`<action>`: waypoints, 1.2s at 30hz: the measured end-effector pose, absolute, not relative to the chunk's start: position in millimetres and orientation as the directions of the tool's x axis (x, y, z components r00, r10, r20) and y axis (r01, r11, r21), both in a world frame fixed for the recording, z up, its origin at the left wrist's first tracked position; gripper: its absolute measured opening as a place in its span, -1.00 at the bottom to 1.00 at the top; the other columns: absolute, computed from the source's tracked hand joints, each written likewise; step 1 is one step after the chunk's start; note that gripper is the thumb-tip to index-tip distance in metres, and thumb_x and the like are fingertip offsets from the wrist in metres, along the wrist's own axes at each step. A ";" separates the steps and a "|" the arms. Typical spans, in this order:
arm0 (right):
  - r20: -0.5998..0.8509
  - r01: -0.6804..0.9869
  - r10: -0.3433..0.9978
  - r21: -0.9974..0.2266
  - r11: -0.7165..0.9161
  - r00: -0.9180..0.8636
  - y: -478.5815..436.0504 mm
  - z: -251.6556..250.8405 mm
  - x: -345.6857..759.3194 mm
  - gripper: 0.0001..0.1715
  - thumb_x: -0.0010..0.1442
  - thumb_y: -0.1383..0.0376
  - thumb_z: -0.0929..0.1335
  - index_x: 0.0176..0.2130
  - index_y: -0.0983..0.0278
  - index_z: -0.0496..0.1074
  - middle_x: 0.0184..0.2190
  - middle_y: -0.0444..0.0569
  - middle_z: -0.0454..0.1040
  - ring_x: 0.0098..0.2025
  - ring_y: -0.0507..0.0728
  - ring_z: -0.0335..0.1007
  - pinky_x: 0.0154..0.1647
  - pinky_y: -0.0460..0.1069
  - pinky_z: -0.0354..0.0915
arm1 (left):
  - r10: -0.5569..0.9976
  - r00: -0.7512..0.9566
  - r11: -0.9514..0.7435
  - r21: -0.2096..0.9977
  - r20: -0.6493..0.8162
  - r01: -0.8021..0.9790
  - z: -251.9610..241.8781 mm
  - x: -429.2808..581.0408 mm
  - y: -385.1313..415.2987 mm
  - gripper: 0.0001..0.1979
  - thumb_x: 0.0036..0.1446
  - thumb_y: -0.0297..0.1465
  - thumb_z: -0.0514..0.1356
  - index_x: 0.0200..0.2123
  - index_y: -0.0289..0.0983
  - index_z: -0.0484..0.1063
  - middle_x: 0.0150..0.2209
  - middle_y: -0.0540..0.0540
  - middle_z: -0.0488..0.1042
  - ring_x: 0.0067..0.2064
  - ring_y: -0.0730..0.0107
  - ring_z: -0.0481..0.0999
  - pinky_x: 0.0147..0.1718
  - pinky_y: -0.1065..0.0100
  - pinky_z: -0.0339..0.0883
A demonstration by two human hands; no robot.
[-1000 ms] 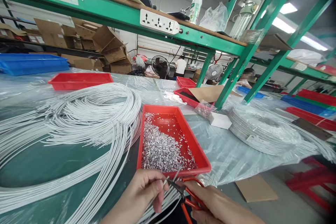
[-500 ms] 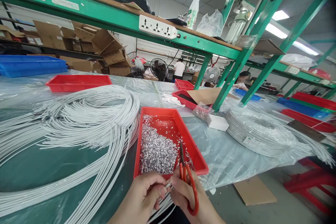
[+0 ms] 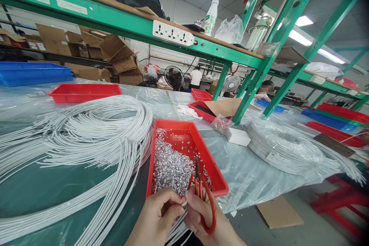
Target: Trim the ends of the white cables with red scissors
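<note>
My left hand (image 3: 161, 215) pinches a thin white cable (image 3: 178, 231) near its end, thumb against forefinger. Close beside it, my right hand (image 3: 215, 215) has red-handled scissors (image 3: 197, 173) in its grip, blades pointing up and away. The thumb and fingertips of that hand also meet at the cable end; the tip itself is hidden between the fingers. More white cables hang below both hands. Just beyond them is a red tray (image 3: 211, 161) with a heap of small shiny metal pieces (image 3: 173, 167), and the scissor blades overlap its near part.
Coiled white cables (image 3: 109, 130) lie to the left, and a wrapped cable coil (image 3: 282, 150) to the right beside a white box (image 3: 238, 137). A green shelf frame (image 3: 132, 23) with a power strip (image 3: 173, 33) crosses above. Another red tray (image 3: 86, 92) lies behind.
Both hands keep their hold on the cable and scissors, with only a slight shift of the fingers. The scissors have tipped slightly left, and the view has moved a little.
</note>
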State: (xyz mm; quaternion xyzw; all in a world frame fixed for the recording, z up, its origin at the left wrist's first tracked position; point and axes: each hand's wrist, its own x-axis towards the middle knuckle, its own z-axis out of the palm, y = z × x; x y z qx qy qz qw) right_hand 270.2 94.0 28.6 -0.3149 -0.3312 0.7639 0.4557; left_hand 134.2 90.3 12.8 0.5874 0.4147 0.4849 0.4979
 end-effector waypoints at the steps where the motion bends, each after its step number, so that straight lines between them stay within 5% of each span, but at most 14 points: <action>1: -0.205 -0.514 0.869 -0.737 -0.440 -0.450 94.4 28.1 269.9 -0.54 -0.05 0.16 0.48 -0.66 0.30 0.21 -0.85 -0.38 0.08 -0.81 -0.18 -0.23 -0.71 -0.16 -0.19 | 0.971 0.183 -0.152 0.988 0.153 -0.021 12.7 134.6 90.4 -0.87 -0.02 -0.42 0.13 -0.58 -0.28 0.31 -0.62 0.09 0.21 -0.60 0.52 0.14 -0.61 0.47 0.07; 4: -0.234 -0.524 0.813 -0.663 -0.535 -0.534 96.4 25.8 268.9 -0.53 -0.04 0.16 0.47 -0.68 0.31 0.20 -0.84 -0.40 0.05 -0.82 -0.20 -0.31 -0.72 -0.18 -0.17 | 0.971 0.215 -0.078 0.989 0.103 -0.124 13.7 134.8 91.3 -0.84 -0.05 -0.38 0.18 -0.59 -0.30 0.31 -0.64 0.08 0.25 -0.62 0.53 0.19 -0.61 0.49 0.10; 9: -0.123 -0.498 0.893 -0.793 -0.351 -0.433 100.6 26.8 268.7 -0.65 -0.13 0.13 0.50 -0.52 0.36 0.44 -0.83 -0.30 0.21 -0.78 -0.15 -0.07 -0.72 -0.17 -0.17 | 0.954 0.298 0.063 0.966 0.015 -0.251 15.1 133.9 94.3 -0.61 -0.03 -0.11 0.20 -0.62 -0.33 0.31 -0.76 0.07 0.26 -0.73 0.57 0.22 -0.72 0.52 0.06; 14: 0.059 -0.193 0.977 -0.981 0.018 -0.205 94.8 39.0 271.9 -0.81 -0.16 0.28 0.52 -0.52 0.33 0.50 -0.72 -0.20 0.34 -0.69 -0.09 0.02 -0.68 -0.16 -0.06 | 0.937 0.345 0.184 0.918 -0.057 -0.350 15.4 135.7 93.6 -0.56 -0.08 -0.05 0.23 -0.62 -0.35 0.34 -0.75 0.06 0.31 -0.77 0.62 0.24 -0.77 0.57 0.05; 24: 0.124 0.065 0.947 -0.987 0.149 -0.297 90.8 48.7 282.7 -0.84 -0.06 0.26 0.43 -0.49 0.34 0.48 -0.72 -0.22 0.21 -0.67 -0.05 0.00 -0.66 -0.13 -0.02 | 0.825 0.551 0.371 0.857 -0.128 -0.357 19.8 137.1 88.9 -0.57 -0.22 -0.05 0.32 -0.58 -0.34 0.41 -0.74 0.08 0.31 -0.80 0.68 0.15 -0.84 0.60 -0.05; 30: 0.229 0.301 0.947 -0.908 0.291 -0.225 117.9 60.4 289.1 -0.76 0.03 0.20 0.34 -0.52 0.34 0.41 -0.71 -0.27 0.03 -0.65 -0.05 -0.11 -0.68 -0.13 -0.06 | 0.877 0.473 0.171 0.974 -0.083 -0.145 15.8 142.5 86.8 -0.58 -0.10 -0.04 0.23 -0.48 -0.34 0.46 -0.66 0.03 0.37 -0.71 0.57 0.28 -0.69 0.51 0.18; 34: 0.331 0.420 0.939 -0.842 0.338 -0.093 150.2 61.1 300.9 -0.65 -0.04 0.32 0.37 -0.71 0.25 0.17 -0.70 -0.29 -0.06 -0.59 -0.01 -0.15 -0.60 -0.10 -0.08 | 0.951 0.200 -0.268 0.950 0.235 0.161 13.5 135.9 82.3 -0.84 0.05 -0.34 0.17 -0.31 -0.23 0.51 -0.33 -0.12 0.52 -0.27 0.26 0.48 -0.25 0.33 0.33; 36: 0.363 0.452 0.929 -0.819 0.353 -0.067 161.1 59.7 307.8 -0.67 -0.03 0.36 0.35 -0.69 0.24 0.16 -0.71 -0.30 -0.03 -0.60 0.00 -0.14 -0.58 -0.09 -0.06 | 0.928 0.131 -0.371 0.893 0.349 0.254 9.3 128.9 78.5 -0.80 0.05 -0.40 0.16 -0.22 -0.14 0.50 -0.21 -0.09 0.51 -0.21 0.25 0.47 -0.18 0.35 0.31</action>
